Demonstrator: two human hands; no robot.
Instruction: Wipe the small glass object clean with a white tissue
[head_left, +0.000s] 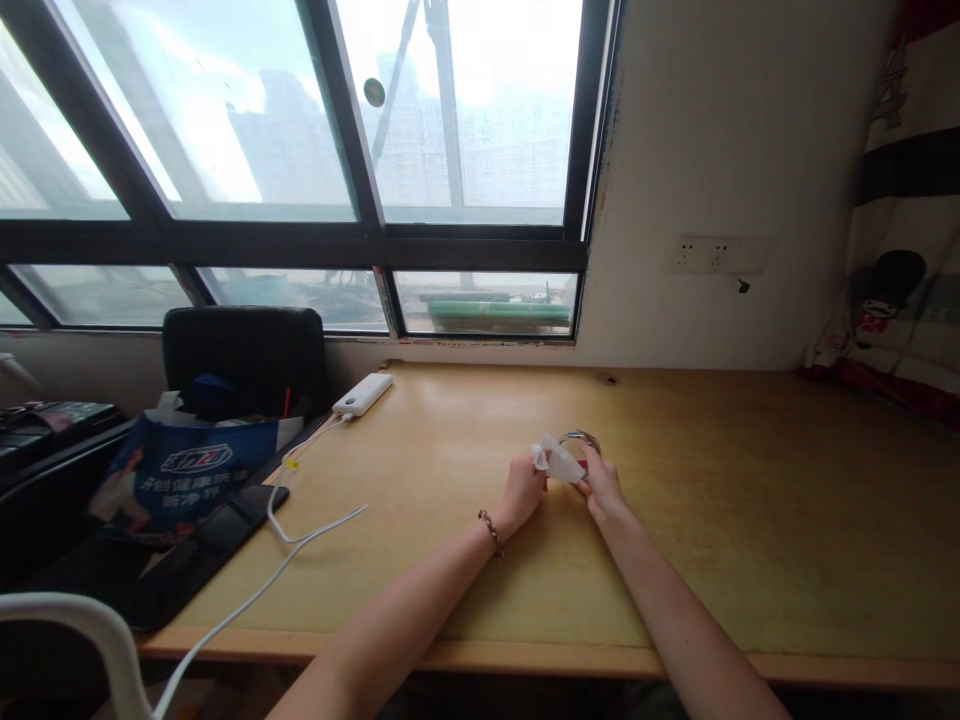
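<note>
Above the wooden table (420, 560), my left hand (523, 490) is closed on a crumpled white tissue (556, 460). It wears a chain bracelet at the wrist. My right hand (602, 485) grips a round, ring-shaped band (581, 436) with a dark and metallic-looking surface; its exact kind is too small to tell. The tissue spreads between both hands and lies against or just in front of the band, hiding its lower left part. Something small and red shows near the fingers, too little to name.
A white power bank (364, 395) lies at the table's back left with a white cable (279, 525) running forward. Left of the table stands a black chair (244, 345) with a blue bag (195, 470). Wall sockets (701, 255) and a curtain (907, 220) are to the right.
</note>
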